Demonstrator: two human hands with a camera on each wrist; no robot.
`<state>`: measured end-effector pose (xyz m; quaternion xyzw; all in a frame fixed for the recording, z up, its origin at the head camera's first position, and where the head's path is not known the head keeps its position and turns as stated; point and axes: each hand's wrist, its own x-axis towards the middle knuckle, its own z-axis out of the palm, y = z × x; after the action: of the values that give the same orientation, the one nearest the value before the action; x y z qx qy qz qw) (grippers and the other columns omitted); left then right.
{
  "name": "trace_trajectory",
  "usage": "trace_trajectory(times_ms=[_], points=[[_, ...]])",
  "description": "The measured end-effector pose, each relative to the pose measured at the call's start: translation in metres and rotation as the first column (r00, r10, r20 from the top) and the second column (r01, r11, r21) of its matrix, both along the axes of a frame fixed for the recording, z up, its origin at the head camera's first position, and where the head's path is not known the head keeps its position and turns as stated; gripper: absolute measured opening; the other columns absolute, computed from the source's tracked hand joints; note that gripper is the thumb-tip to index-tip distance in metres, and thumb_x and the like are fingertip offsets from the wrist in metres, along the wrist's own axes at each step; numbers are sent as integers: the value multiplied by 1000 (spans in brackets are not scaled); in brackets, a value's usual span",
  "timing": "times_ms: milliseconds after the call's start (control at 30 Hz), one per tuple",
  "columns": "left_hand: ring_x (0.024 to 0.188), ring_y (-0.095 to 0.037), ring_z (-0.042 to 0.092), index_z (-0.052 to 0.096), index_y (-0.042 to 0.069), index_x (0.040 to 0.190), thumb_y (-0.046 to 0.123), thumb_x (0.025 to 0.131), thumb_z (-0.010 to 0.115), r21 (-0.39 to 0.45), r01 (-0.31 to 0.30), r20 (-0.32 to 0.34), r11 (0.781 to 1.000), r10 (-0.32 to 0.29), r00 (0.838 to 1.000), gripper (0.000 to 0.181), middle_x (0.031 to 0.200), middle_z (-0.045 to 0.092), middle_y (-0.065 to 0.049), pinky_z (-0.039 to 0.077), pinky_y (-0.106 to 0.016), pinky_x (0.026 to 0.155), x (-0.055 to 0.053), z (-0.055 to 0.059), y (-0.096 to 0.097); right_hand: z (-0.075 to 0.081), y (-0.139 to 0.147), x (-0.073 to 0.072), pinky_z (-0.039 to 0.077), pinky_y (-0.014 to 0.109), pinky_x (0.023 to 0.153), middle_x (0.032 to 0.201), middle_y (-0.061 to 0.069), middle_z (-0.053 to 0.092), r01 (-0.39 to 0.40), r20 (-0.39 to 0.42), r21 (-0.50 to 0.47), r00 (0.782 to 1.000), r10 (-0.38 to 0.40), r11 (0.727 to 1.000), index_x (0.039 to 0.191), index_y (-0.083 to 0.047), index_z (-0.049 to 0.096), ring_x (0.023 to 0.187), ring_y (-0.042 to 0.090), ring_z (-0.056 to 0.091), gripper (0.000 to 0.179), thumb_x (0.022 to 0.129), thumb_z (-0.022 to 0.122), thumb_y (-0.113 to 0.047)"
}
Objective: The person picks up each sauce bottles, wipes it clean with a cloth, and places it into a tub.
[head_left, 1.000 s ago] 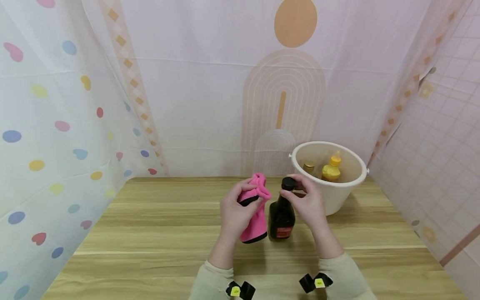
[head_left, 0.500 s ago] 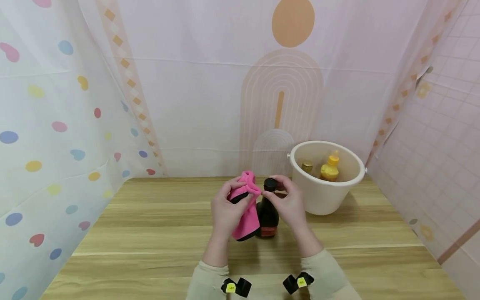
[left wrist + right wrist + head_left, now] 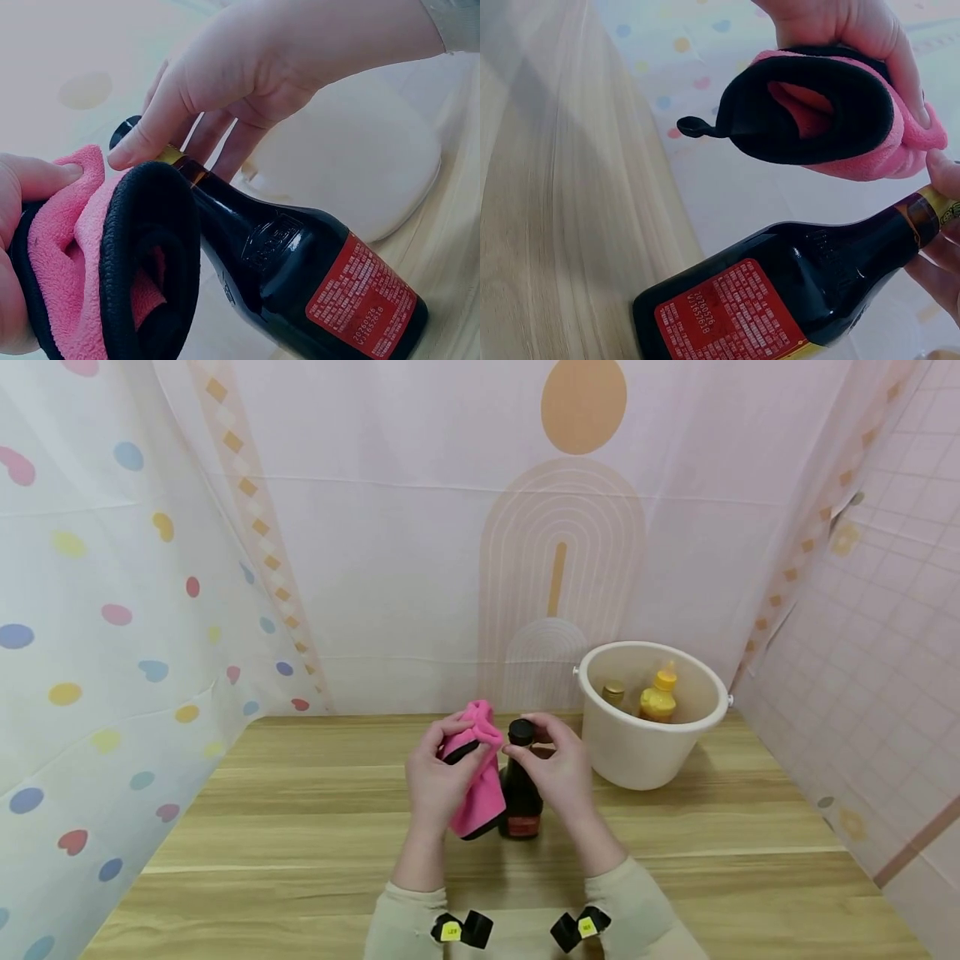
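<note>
A pink cloth with black edging [image 3: 480,793] is bunched in my left hand [image 3: 437,781], thumb and fingers pinching its upper part. In the left wrist view the rolled cloth [image 3: 82,255] shows its black-rimmed end. My right hand [image 3: 558,768] grips the neck of a dark glass bottle [image 3: 521,797] just below its black cap [image 3: 521,732]. This sauce-style bottle stands upright beside the cloth, close to it. Its red label with white print [image 3: 731,315] faces me. In the right wrist view a small black loop [image 3: 694,127] hangs from the cloth's rim.
A cream bucket [image 3: 637,756] stands at the back right of the wooden table [image 3: 300,827]. Inside it are a bottle with a yellow cap [image 3: 658,700] and another with a gold cap [image 3: 612,692]. Patterned curtains [image 3: 405,568] hang behind the table and along both sides.
Both hands have moved left, bringing the cloth and the bottle along. The cloth and bottle are now nearer each other, and the bottle is farther from the bucket.
</note>
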<state>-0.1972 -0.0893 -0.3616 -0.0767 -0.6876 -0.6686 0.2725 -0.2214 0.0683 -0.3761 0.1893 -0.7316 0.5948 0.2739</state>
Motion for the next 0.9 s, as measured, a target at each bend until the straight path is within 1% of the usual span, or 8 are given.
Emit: trace_trajectory(times_ms=[167, 267, 400, 600, 733, 900], points=[[113, -22, 62, 71, 1, 102, -3, 75, 83, 18, 11, -15, 1000, -10, 1000, 29, 122, 67, -11, 52, -24, 86, -2, -4, -5, 0, -2, 0, 59, 35, 70, 99, 9, 70, 15, 6, 34, 1000, -15, 999, 107, -4, 69, 85, 22, 66, 38, 73, 87, -4], [112, -22, 63, 72, 2, 102, -1, 76, 83, 11, 14, -15, 1000, -13, 1000, 29, 122, 67, -9, 53, -25, 85, -3, -4, -7, 1, -1, 0, 59, 35, 71, 99, 9, 70, 3, 14, 45, 1000, -3, 999, 107, -4, 69, 86, 22, 66, 39, 73, 87, -4], [111, -21, 62, 71, 3, 103, 1, 77, 83, 3, 23, 12, 1000, -23, 1000, 29, 123, 67, -7, 53, -25, 84, -3, -3, -10, 2, 3, -1, 58, 34, 73, 101, 10, 69, -32, 28, 67, 999, 30, 997, 111, -4, 67, 88, 24, 66, 40, 76, 85, -4], [109, -20, 61, 70, 3, 104, 1, 77, 83, 23, 52, 43, 998, -53, 998, 30, 124, 67, -4, 54, -26, 81, -3, 4, -14, 1, 11, 0, 57, 34, 78, 104, 11, 68, -103, 50, 90, 994, 99, 991, 124, -4, 63, 95, 24, 65, 44, 83, 79, -4], [110, -20, 61, 70, 3, 106, 3, 77, 83, 0, 88, 30, 996, -88, 996, 32, 125, 66, -5, 54, -28, 81, -3, 8, -14, 2, 14, 0, 57, 34, 79, 106, 11, 68, -113, 38, 86, 993, 110, 990, 125, -5, 64, 97, 25, 66, 42, 85, 77, -3], [114, -21, 61, 71, 3, 105, 1, 76, 84, -31, 162, 7, 986, -162, 987, 32, 125, 66, -8, 53, -29, 85, -4, 8, -11, 4, 15, 1, 57, 35, 79, 109, 13, 67, -117, 5, 67, 993, 117, 991, 116, -4, 69, 97, 28, 66, 32, 86, 75, 0]])
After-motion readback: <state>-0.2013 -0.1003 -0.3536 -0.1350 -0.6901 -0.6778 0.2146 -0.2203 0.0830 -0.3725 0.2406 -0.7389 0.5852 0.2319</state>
